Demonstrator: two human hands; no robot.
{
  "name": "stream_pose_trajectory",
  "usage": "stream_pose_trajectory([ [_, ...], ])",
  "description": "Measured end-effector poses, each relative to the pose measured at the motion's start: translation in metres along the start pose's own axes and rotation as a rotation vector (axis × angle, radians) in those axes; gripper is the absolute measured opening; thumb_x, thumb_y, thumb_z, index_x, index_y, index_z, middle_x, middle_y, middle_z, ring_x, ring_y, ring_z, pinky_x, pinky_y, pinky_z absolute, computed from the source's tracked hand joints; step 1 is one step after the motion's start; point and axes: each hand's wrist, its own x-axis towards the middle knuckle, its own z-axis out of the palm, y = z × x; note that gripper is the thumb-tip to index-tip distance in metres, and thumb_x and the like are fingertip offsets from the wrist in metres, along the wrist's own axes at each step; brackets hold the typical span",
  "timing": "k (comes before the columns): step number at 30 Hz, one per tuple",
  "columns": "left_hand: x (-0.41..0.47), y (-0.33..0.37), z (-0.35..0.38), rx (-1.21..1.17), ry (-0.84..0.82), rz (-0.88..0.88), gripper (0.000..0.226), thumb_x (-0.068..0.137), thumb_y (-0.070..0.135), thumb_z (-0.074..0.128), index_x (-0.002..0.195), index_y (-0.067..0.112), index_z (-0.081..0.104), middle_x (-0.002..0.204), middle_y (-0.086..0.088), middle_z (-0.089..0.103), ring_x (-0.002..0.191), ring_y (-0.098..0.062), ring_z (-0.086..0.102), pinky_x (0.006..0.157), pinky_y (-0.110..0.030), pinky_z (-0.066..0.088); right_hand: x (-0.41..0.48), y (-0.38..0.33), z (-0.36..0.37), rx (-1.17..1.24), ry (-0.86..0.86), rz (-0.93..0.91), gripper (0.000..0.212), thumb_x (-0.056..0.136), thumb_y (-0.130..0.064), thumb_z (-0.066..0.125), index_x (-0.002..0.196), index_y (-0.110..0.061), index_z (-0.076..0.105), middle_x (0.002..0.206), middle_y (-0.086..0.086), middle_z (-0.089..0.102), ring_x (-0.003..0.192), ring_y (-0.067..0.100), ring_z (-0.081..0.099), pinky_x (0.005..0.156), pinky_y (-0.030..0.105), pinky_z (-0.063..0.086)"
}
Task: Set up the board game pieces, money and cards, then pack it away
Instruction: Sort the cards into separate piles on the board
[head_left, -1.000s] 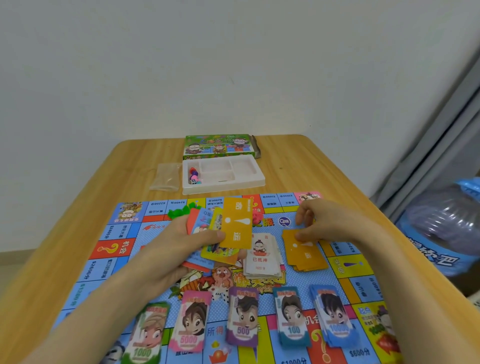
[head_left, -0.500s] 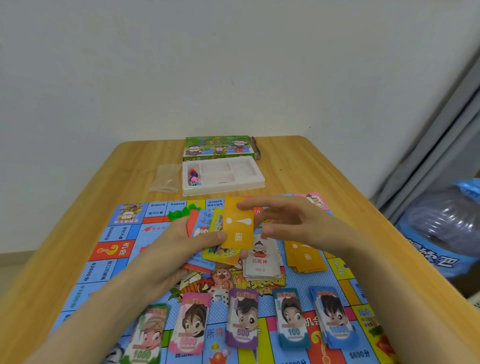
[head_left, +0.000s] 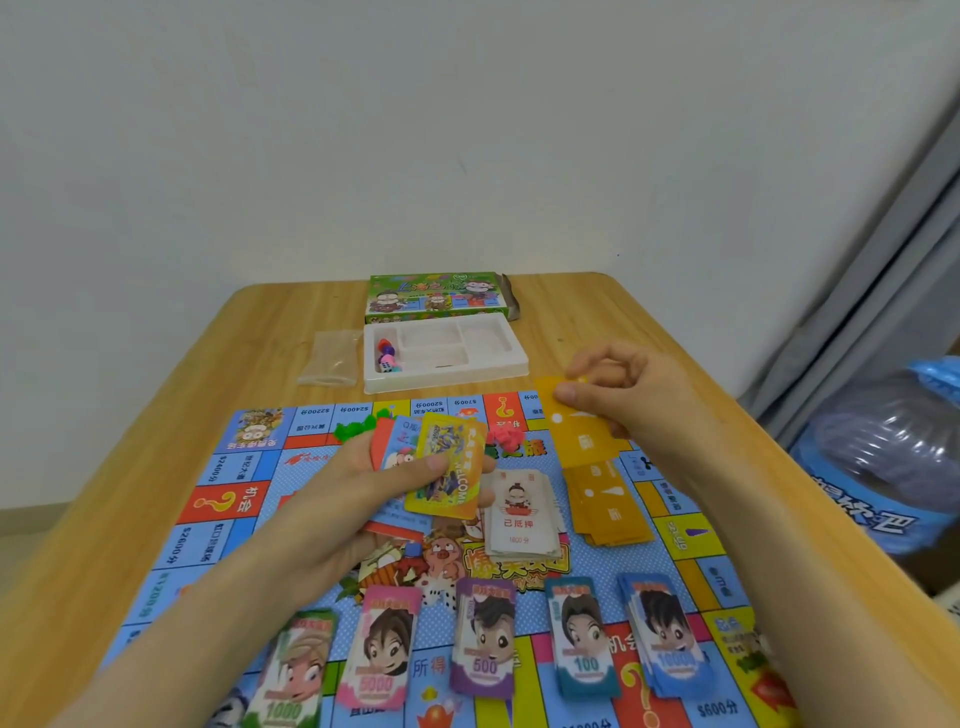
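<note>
My left hand (head_left: 358, 499) grips a fanned stack of cards (head_left: 447, 470) above the middle of the blue game board (head_left: 244, 473), a yellow card on top. My right hand (head_left: 628, 395) pinches a single orange card (head_left: 576, 431) at the board's far right, just above the orange card pile (head_left: 608, 506). A white card pile (head_left: 522, 514) lies at the board's centre. Several stacks of play money (head_left: 485, 639) line the near edge. Green (head_left: 353, 430) and pink (head_left: 506, 436) plastic pieces lie behind the held cards.
At the back of the wooden table (head_left: 280, 332) stand a white insert tray (head_left: 447, 382) with a few small pieces and a die, the green game box (head_left: 434, 296) and a clear plastic bag (head_left: 332, 358). A big water bottle (head_left: 883, 457) stands right of the table.
My right hand took the orange card off the top of the left hand's stack and carried it right, over the orange pile. A yellow card now tops the held stack.
</note>
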Motion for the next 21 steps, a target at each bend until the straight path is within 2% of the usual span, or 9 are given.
stream_pose_trajectory([
  [3,-0.001,0.001,0.0,0.001,-0.005,0.003,0.013,0.087,0.001,0.055,0.09,0.01,0.065,0.08,-0.006,0.075,0.064,-0.016,0.072,0.05,-0.021,0.054,0.003,0.001,-0.013,-0.108,-0.001,0.069,0.022,0.082,-0.016,0.068,0.103,-0.021,0.064,0.069,0.008,0.062,0.047,0.008,0.048,0.043,0.016,0.037],
  [5,0.0,0.001,0.0,0.006,-0.01,0.005,0.014,0.087,0.002,0.055,0.092,0.01,0.065,0.082,-0.006,0.075,0.066,-0.017,0.072,0.051,-0.021,0.054,0.004,0.002,-0.019,-0.203,-0.013,0.125,0.017,0.084,-0.017,0.066,0.101,-0.019,0.065,0.077,0.012,0.068,0.056,0.014,0.053,0.049,0.019,0.039],
  [8,0.0,0.001,0.0,-0.004,-0.004,-0.004,0.013,0.086,0.002,0.055,0.094,0.009,0.064,0.082,-0.007,0.075,0.066,-0.017,0.072,0.051,-0.021,0.054,0.006,0.007,-0.026,-0.38,-0.098,0.203,0.011,0.087,-0.015,0.065,0.097,-0.015,0.066,0.07,0.0,0.066,0.044,-0.002,0.052,0.041,0.01,0.036],
  [10,0.0,0.001,0.0,-0.013,0.005,-0.009,0.013,0.086,0.002,0.056,0.095,0.009,0.063,0.081,-0.008,0.075,0.065,-0.017,0.072,0.051,-0.021,0.054,0.008,0.01,-0.028,-0.56,-0.184,0.227,0.009,0.087,-0.019,0.066,0.096,-0.019,0.066,0.071,-0.003,0.061,0.046,-0.003,0.051,0.042,0.008,0.035],
  [13,0.0,0.001,0.001,-0.014,0.013,-0.013,0.012,0.086,0.002,0.056,0.094,0.009,0.062,0.08,-0.007,0.075,0.064,-0.017,0.072,0.05,-0.021,0.053,0.011,0.016,-0.026,-0.679,-0.281,0.248,0.006,0.088,-0.021,0.064,0.093,-0.023,0.065,0.075,-0.001,0.057,0.057,0.002,0.049,0.05,0.013,0.038],
  [17,0.0,0.001,0.0,-0.008,0.009,-0.008,0.013,0.085,0.003,0.057,0.095,0.009,0.063,0.082,-0.008,0.075,0.066,-0.017,0.072,0.051,-0.021,0.054,0.014,0.023,-0.026,-0.772,-0.262,0.212,0.007,0.087,-0.02,0.065,0.087,-0.027,0.063,0.079,-0.004,0.056,0.065,0.003,0.05,0.057,0.015,0.037],
  [21,0.002,0.0,-0.002,-0.01,0.002,-0.014,0.015,0.084,0.004,0.057,0.097,0.008,0.063,0.085,-0.009,0.075,0.069,-0.019,0.073,0.054,-0.023,0.056,0.015,0.027,-0.027,-0.837,-0.242,0.206,0.007,0.086,-0.019,0.068,0.091,-0.023,0.064,0.084,-0.007,0.055,0.069,0.002,0.051,0.058,0.014,0.039],
])
